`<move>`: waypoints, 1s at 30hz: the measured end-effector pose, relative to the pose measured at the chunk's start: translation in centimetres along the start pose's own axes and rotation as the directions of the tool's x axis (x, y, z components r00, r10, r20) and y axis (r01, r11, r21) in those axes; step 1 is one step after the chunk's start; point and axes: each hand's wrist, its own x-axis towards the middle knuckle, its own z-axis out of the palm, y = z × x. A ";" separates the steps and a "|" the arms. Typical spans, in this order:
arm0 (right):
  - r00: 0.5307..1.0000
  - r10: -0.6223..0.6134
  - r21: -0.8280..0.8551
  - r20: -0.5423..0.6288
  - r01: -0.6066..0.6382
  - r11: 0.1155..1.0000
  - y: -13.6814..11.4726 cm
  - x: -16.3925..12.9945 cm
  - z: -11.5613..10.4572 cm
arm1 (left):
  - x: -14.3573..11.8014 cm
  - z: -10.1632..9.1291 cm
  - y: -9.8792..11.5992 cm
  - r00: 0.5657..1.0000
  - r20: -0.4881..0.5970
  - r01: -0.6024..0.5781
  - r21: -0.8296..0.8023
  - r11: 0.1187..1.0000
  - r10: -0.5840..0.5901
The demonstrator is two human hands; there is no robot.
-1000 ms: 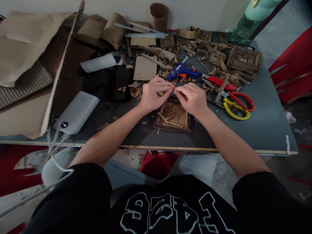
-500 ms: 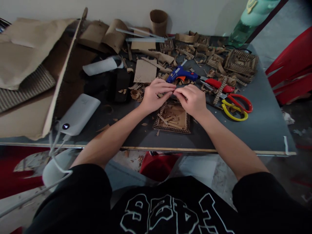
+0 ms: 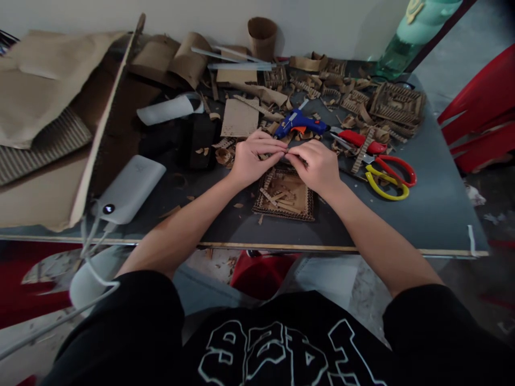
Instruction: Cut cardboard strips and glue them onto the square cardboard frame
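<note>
My left hand [image 3: 257,158] and my right hand [image 3: 316,163] meet fingertip to fingertip over the far edge of a small square cardboard tray [image 3: 284,214]. Both are closed in a pinch; whatever lies between the fingertips is too small to make out. Corrugated walls ring the tray, and several thin cardboard strips [image 3: 285,202] lie loose inside it. Just beyond my hands a blue glue gun [image 3: 301,123] with an orange trigger rests on its side. To the right lie scissors [image 3: 388,185] with one red and one yellow handle.
A white power bank [image 3: 131,187] with a cable lies at left, beside large cardboard sheets [image 3: 52,80]. Cardboard scraps, glue sticks [image 3: 241,66] and a cardboard cup [image 3: 262,38] line the back. A green bottle [image 3: 402,51] stands at the back right. The table's front edge runs below my forearms.
My joined fingertips have shifted very slightly to the left. Otherwise the hands keep the same pinch, and the things on the table lie as before.
</note>
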 end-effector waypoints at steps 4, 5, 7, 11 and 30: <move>1.000 0.007 0.001 0.008 -0.007 1.000 0.0 0.0 0.0 | 0.0 0.1 -0.2 1.000 -0.022 -0.004 -0.031 1.000 0.003; 1.000 0.008 0.006 0.007 -0.008 1.000 0.0 0.0 0.0 | 0.0 0.1 -0.3 1.000 -0.025 0.005 -0.039 0.999 -0.006; 1.000 0.020 0.019 0.010 -0.020 1.000 0.0 0.0 0.0 | 0.0 0.2 -0.5 0.999 -0.022 0.034 -0.053 0.998 -0.035; 0.998 0.055 0.045 0.028 -0.057 0.997 -0.1 0.0 -0.1 | 0.0 0.2 -0.7 0.994 -0.005 0.109 -0.080 0.991 -0.109; 0.998 -0.045 0.083 -0.036 0.048 0.995 0.0 0.1 -0.1 | -0.1 0.5 -0.6 0.972 -0.090 0.185 -0.287 0.940 -0.219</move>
